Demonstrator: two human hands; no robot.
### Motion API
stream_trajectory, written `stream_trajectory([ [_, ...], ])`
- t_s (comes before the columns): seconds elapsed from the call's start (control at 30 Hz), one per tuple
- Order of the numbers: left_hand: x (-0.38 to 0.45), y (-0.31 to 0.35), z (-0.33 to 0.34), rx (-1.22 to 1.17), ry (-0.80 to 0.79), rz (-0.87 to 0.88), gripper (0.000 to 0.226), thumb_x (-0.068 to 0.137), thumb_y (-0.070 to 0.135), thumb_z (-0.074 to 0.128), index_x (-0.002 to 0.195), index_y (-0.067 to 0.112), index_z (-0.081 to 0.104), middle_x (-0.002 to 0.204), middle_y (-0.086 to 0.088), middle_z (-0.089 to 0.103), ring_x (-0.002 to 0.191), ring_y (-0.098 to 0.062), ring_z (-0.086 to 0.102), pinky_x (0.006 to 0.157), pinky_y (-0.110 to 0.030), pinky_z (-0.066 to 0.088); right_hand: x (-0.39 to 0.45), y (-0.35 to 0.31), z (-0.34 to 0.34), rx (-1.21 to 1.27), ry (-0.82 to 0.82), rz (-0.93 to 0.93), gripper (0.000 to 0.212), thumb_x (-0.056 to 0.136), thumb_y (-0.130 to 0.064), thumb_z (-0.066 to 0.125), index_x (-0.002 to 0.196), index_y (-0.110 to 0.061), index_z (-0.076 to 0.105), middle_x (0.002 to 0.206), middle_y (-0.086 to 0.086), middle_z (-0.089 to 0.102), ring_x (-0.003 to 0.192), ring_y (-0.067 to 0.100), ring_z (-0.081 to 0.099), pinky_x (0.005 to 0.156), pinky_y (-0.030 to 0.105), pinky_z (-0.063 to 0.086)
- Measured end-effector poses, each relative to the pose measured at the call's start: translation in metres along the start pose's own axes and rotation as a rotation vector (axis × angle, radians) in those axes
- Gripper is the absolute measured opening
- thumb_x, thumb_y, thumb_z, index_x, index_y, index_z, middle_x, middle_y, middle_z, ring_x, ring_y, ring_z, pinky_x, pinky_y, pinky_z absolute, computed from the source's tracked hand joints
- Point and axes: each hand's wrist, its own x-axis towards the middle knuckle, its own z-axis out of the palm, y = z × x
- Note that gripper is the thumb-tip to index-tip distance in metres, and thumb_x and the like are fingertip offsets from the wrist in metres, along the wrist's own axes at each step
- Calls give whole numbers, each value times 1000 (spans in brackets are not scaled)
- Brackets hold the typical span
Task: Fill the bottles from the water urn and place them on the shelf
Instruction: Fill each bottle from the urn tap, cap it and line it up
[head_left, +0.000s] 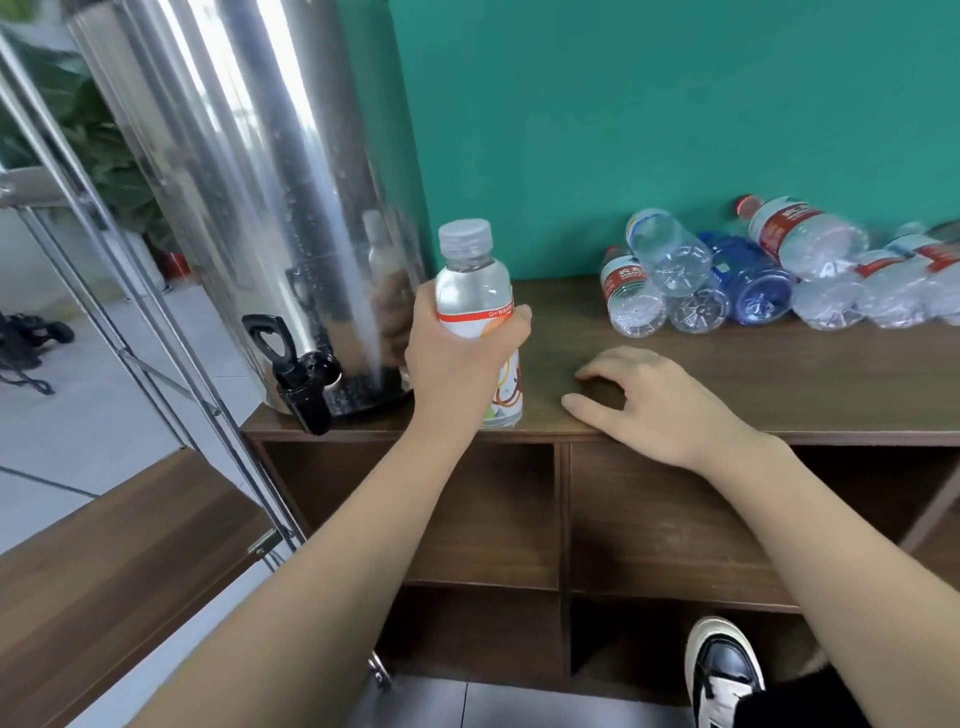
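Progress looks early: our left hand (457, 358) is wrapped around a capped bottle (475, 312) that looks full, standing mid-frame on the cabinet top (779, 384) beside the urn (249, 208). Right hand (654, 405) rests flat and loose, holding nothing. Shelf cubbies (665, 519) below seem bare, and the empties pile (769, 270) at upper right awaits filling.

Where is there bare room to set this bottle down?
The wooden top is bare between the right hand and the empty bottles. The shelf compartments below look empty. It is crowded along the wall at right.
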Motion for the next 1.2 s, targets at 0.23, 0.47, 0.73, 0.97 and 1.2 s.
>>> stream_trajectory([
  [0.23,21,-10,32,6,-43,26,49,76,31,91,112,31,58,95,14,72,83,3,70,80,-23,57,-1,2,1,-33,10,14,50,94,-62,54,126,-26,67,133,-7,60,124,16,52,108,44,41],
  [0.47,-1,-38,0,333,-226,78,68,81,49,84,137,26,53,118,19,66,104,0,65,92,-24,53,2,3,2,5,30,26,46,93,-59,57,122,-25,68,129,-9,61,120,14,54,108,43,41],
  [0.73,-34,-95,-45,645,22,379,34,92,49,65,102,19,78,108,6,76,112,-15,67,105,-35,39,19,-15,10,208,31,65,70,85,-67,64,136,-19,60,132,-5,64,123,11,58,108,30,43],
  [0.97,-29,-104,-41,652,109,486,34,91,47,62,92,18,79,99,6,77,101,-15,70,98,-29,36,48,-32,19,331,-33,70,58,81,-63,73,127,-28,65,117,-15,70,102,-1,62,84,10,44],
  [1.2,-29,-106,-45,673,54,486,35,93,47,59,96,18,79,104,4,77,107,-16,68,102,-34,38,80,-37,34,263,-40,64,56,90,-59,65,130,-21,64,123,-3,69,101,10,55,84,25,38],
])
